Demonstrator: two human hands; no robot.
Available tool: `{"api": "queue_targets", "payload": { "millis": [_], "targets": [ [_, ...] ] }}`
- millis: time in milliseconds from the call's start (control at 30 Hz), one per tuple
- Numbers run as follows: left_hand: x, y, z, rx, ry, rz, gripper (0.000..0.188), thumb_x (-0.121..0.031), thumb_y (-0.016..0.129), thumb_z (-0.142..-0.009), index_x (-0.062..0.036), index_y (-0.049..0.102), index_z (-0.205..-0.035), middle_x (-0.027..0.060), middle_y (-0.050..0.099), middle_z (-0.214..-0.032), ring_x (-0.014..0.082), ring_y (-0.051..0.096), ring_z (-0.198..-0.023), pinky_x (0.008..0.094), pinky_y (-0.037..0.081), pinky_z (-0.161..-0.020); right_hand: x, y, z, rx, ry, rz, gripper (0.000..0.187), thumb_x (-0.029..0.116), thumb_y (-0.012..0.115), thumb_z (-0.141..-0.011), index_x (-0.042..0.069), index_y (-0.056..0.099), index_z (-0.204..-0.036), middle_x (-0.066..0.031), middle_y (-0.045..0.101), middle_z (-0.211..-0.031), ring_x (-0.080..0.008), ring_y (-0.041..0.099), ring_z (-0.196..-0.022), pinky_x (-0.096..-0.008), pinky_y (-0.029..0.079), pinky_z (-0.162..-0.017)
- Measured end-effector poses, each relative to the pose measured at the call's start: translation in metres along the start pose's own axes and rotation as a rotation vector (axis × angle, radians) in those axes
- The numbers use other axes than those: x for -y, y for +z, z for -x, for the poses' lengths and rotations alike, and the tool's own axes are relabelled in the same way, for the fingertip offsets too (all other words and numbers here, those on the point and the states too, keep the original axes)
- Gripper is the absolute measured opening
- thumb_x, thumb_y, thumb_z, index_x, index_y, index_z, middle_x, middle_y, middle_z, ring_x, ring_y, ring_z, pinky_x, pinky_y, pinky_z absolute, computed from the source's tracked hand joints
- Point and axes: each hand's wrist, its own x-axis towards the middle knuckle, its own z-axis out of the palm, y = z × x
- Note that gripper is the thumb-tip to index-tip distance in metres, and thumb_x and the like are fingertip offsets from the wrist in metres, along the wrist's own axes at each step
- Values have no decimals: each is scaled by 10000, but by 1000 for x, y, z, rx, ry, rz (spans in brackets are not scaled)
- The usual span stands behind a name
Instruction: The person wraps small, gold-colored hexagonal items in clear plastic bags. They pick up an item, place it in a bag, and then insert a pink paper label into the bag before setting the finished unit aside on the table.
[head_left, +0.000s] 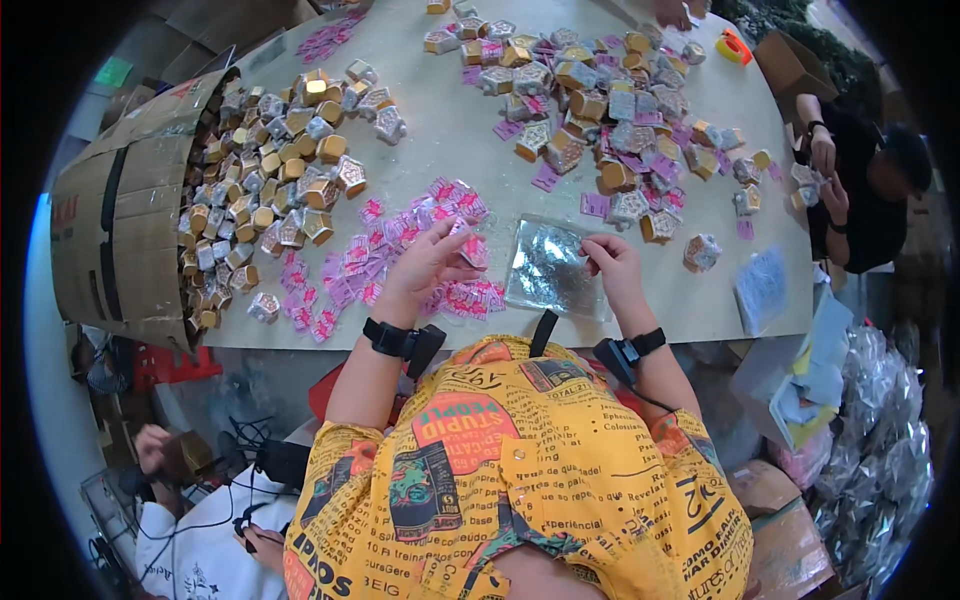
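Over the pile of pink printed tags (365, 255), my left hand (425, 265) is closed with a pink tag (470, 248) between its thumb and fingers. My right hand (615, 268) pinches at the right upper edge of a stack of clear plastic bags (550, 265) lying flat on the table. Whether a single bag is lifted between those fingertips is too small to make out. Small gold-and-white hexagonal pieces in clear wrap (290, 165) spill toward the left side of the pink tags.
A cardboard box (130, 215) lies on its side at the left, its mouth toward the table (440, 110). More wrapped pieces and tags (625, 110) spread across the far right. A tape roll (733, 47) and a bag stack (762, 290) lie rightward. A co-worker (860, 190) handles pieces there.
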Motion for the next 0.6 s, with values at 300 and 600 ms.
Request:
{"api": "queue_targets", "payload": {
  "millis": [300,600],
  "targets": [
    [-3,20,-2,121,-21,154,343,-262,499,-950,-59,492,-1226,87,628,-1012,193,656,-811,357,576,-683,52,62,-5,107,-333,46,85,57,609,-841,-17,641,-868,-53,645,-765,-98,560,-577,-228,439,-527],
    [12,-1,-8,81,-40,249,365,-388,471,-950,-89,569,-1135,82,647,-917,192,655,-769,359,555,-687,40,95,3,314,-249,105,66,48,600,-844,1,635,-876,-52,649,-764,-87,560,-586,-224,447,-531]
  ]
}}
